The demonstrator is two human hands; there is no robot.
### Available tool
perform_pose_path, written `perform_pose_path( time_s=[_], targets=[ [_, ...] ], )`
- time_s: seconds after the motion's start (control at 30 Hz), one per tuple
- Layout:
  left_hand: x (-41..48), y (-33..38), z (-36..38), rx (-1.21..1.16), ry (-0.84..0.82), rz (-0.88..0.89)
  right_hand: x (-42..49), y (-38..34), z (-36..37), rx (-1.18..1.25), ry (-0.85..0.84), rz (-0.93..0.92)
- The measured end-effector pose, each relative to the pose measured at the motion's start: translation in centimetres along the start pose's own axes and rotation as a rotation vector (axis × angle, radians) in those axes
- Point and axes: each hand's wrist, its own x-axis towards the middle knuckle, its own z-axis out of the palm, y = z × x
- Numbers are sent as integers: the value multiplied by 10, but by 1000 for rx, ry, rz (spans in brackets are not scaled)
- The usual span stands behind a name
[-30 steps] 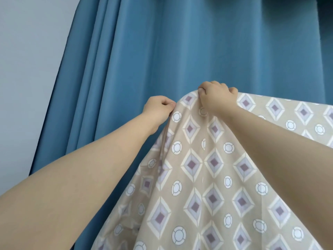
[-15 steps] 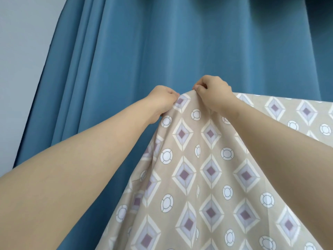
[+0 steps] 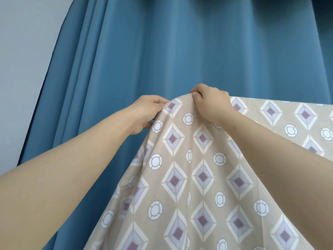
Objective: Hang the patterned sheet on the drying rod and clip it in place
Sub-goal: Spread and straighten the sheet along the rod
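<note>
Both hands at the top left end of the sheet [image 3: 189, 168]: left hand [image 3: 147, 114] grips the side edge with its fingers tucked behind the cloth, right hand [image 3: 210, 101] pinches the top fold. Top line runs level off to the right, presumably over the rod, which is hidden. Versus a second ago, hands are slightly wider apart with more cloth between them, so the edge looks tensioned. No clip in view, clipping not done. Behind: curtain [image 3: 162, 51], wall [image 3: 27, 42].
</note>
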Motion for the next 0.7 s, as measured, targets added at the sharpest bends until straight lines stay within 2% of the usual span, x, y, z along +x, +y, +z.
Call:
perform_pose_path(
  time_s=[0.1,0.23,0.33,0.47,0.6,0.7],
  targets=[
    [-10,-10,-11,63,-80,-51,-1,0,2,-19,-5,-7],
    [-19,-22,-24,275,-249,-150,-4,-1,1,-35,-17,-11],
    [-12,-24,-35,355,-138,-117,-8,-4,-2,-43,-19,10],
    [0,-18,-48,236,15,-51,-13,-10,-7,-35,-26,46],
    [3,-18,-56,335,52,117,-14,-17,-8,-36,-2,73],
    [-2,-23,-62,289,-29,264,-13,-20,-8,-38,9,91]
  ],
)
